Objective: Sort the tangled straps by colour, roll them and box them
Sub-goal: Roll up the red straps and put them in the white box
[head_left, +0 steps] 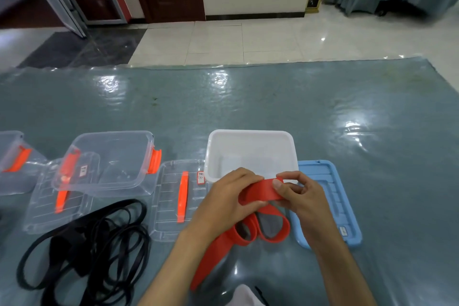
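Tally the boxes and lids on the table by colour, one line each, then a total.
Clear boxes with orange latches: 2
White box: 1
Clear lids with orange handles: 2
Blue lid: 1
Total: 6

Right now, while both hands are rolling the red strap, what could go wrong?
1. The red strap has loose loops lying on the table below the left hand and right hand; they may twist and spoil the roll.
2. The roll could spring open if either grip slips before it reaches the white box.
3. The black straps remain tangled nearby.
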